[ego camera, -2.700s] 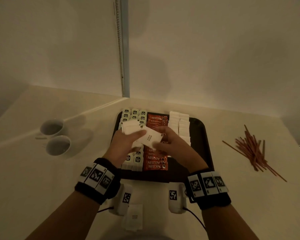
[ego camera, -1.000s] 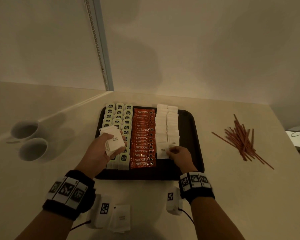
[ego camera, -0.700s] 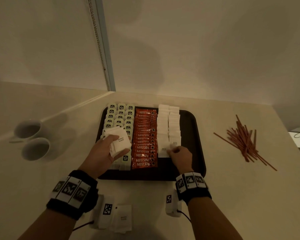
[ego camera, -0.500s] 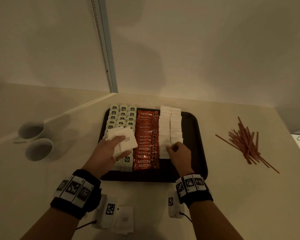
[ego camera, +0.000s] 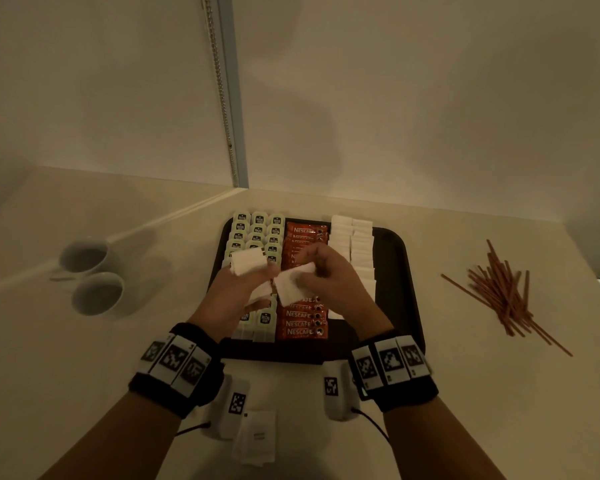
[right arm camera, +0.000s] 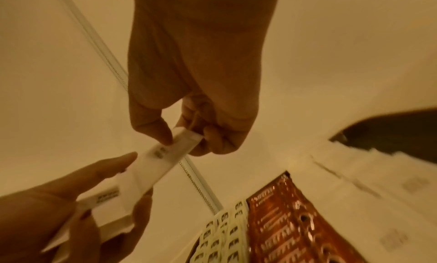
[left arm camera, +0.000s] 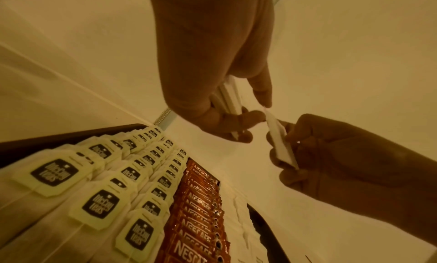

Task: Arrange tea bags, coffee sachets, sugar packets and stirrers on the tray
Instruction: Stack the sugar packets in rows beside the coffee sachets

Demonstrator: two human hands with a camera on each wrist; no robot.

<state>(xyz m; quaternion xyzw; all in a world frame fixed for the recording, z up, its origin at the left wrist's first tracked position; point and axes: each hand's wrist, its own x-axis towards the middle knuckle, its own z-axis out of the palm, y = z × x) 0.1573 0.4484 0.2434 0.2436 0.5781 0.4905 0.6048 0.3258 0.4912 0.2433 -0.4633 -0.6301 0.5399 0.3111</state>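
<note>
I count two cups [ego camera: 90, 275] by the surface's left edge. My left hand [ego camera: 236, 296] grips a sugar stack [ego camera: 248, 260]; my right hand [ego camera: 329, 282] pinches one packet [ego camera: 291, 285].

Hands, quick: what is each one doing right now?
Left hand: grips a stack of sugar packets.
Right hand: pinches a single sugar packet drawn from that stack.

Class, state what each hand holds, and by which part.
Left hand grips a stack of sugar packets round its lower end; right hand pinches one sugar packet by its end.
</note>
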